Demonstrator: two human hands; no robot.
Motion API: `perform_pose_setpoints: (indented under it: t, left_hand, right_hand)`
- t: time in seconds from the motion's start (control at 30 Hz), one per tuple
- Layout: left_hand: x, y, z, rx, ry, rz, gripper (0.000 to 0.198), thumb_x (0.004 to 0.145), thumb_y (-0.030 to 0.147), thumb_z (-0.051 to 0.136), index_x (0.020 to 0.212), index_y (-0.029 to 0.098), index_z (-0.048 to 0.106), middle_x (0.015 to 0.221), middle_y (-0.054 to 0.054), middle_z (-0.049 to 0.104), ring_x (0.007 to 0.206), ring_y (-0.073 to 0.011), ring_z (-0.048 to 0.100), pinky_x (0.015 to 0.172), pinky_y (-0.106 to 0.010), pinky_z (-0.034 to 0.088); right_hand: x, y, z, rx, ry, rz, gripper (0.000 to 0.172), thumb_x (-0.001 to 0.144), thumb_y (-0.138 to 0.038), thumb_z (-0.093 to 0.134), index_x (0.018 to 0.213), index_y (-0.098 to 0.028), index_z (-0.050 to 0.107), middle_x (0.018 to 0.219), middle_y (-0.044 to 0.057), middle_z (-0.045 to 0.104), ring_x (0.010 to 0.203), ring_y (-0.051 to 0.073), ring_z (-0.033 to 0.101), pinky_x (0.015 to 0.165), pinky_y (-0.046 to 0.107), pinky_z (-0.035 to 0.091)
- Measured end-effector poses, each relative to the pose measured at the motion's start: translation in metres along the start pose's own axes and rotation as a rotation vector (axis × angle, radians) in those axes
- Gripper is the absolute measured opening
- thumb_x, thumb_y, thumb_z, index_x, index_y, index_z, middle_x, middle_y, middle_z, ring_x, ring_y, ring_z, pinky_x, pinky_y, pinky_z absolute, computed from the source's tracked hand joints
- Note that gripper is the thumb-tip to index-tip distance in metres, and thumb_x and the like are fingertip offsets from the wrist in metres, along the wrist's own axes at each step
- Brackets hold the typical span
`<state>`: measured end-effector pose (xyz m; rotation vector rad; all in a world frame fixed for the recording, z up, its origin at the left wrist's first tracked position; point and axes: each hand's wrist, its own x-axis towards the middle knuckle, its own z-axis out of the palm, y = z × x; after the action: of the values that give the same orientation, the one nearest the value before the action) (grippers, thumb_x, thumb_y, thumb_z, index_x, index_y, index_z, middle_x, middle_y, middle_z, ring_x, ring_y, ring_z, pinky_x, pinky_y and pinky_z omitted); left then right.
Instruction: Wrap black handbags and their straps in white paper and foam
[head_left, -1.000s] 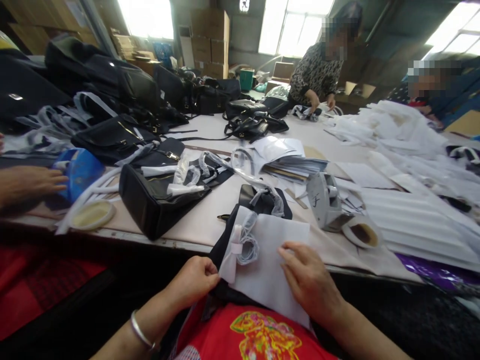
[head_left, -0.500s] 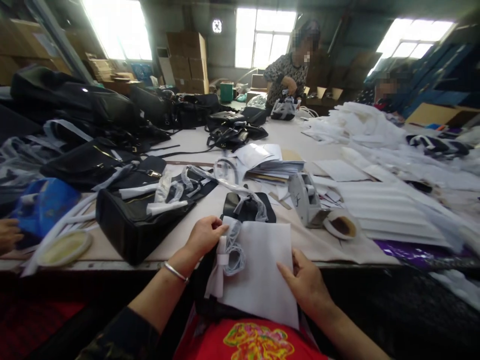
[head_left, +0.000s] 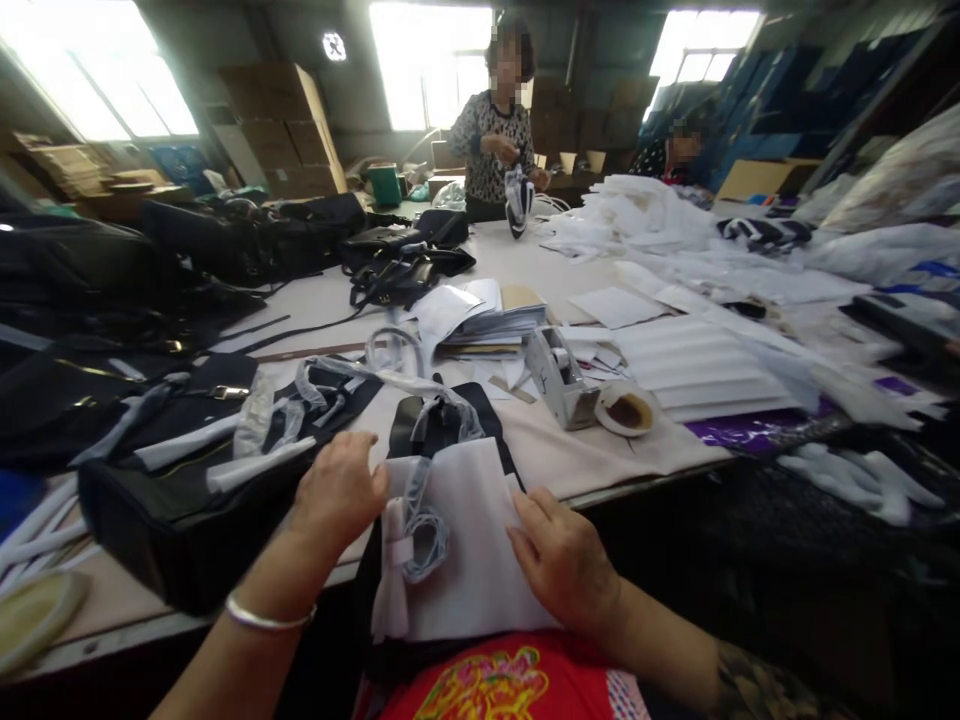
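Observation:
A black bag (head_left: 367,585) rests against my lap, its front covered by a white foam sheet (head_left: 476,540). At the top, the bag's handle (head_left: 469,420) is wrapped in clear plastic. A coiled cord in clear wrap (head_left: 427,548) and a white wrapped strip (head_left: 396,570) lie over the sheet's left side. My right hand (head_left: 566,555) grips the sheet's right edge, thumb on its face; the tips of the other fingers are partly hidden. Beside the bag's upper left edge, my left hand (head_left: 341,485) is raised with thumb and fingers apart, seemingly holding nothing.
Left of me lies another black bag (head_left: 150,530) with wrapped straps. A tape dispenser (head_left: 559,385), a tape roll (head_left: 628,410) and a paper stack (head_left: 495,320) sit ahead. White foam sheets (head_left: 697,365) spread rightward. Across the table stands a person (head_left: 495,150) handling a wrapped item.
The view has swung to the right. My left hand has let go near the wrapped strip and moved off the bag's left edge. My right hand has closed in on the sheet's right edge.

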<state>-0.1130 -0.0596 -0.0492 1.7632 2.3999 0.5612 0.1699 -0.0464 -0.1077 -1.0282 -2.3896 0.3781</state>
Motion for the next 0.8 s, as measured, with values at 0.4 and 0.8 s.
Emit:
perform_pose_setpoints:
  t: [0.4, 0.8]
  left_hand:
    - [0.008, 0.062, 0.015, -0.66, -0.321, 0.316, 0.047, 0.08, 0.019, 0.062, 0.127, 0.018, 0.058, 0.1, -0.005, 0.065, 0.069, -0.012, 0.062, 0.063, -0.024, 0.054]
    - [-0.018, 0.074, 0.05, -0.593, 0.11, -0.168, 0.046, 0.082, 0.037, 0.067, 0.122, 0.014, 0.06, 0.092, -0.006, 0.07, 0.073, -0.0187, 0.069, 0.07, -0.032, 0.059]
  right_hand:
    - [0.035, 0.021, -0.009, 0.045, -0.236, 0.302, 0.05, 0.08, -0.041, 0.068, 0.121, -0.015, 0.06, 0.104, 0.013, 0.065, 0.093, 0.027, 0.063, 0.085, 0.039, 0.052]
    - [-0.05, 0.04, -0.049, 0.966, -0.135, 0.214, 0.02, 0.076, -0.031, 0.078, 0.086, -0.018, 0.068, 0.087, 0.002, 0.056, 0.076, 0.014, 0.058, 0.069, 0.026, 0.051]
